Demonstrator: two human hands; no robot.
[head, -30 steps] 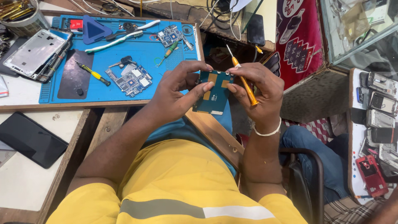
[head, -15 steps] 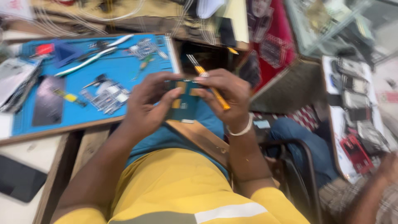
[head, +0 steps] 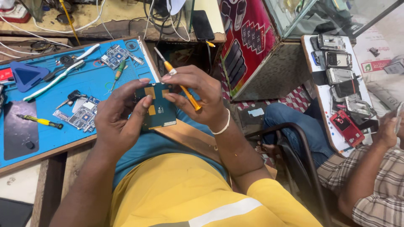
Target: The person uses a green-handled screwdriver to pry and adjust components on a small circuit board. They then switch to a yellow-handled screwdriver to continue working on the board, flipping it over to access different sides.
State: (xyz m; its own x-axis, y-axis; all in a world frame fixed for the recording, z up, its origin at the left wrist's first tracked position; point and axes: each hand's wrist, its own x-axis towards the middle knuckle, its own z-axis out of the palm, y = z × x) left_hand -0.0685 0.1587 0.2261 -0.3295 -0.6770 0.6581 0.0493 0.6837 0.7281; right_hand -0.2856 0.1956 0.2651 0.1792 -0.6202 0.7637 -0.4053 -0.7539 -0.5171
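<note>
Left hand (head: pixel 118 122) is pinching the dark green circuit board (head: pixel 159 110); right hand (head: pixel 195 98) is steadying it while its grip is clamping the orange screwdriver (head: pixel 181 86).

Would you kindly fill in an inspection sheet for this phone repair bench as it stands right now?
Surface: blue work mat on a wooden bench, left of the hands.
Job's things: dark green circuit board with gold patches, held over the lap; orange-handled screwdriver.
Clutter: loose circuit boards, yellow-handled screwdriver, green-handled screwdriver, blue triangular pick, black phone screen.
Hands: left hand grips the board's left edge; right hand pinches its top right corner and holds the orange-handled screwdriver.
Cables: white and black wires tangled on the back shelf.
Surroundings: another person seated at right; white tray of phones; glass display case.
</note>
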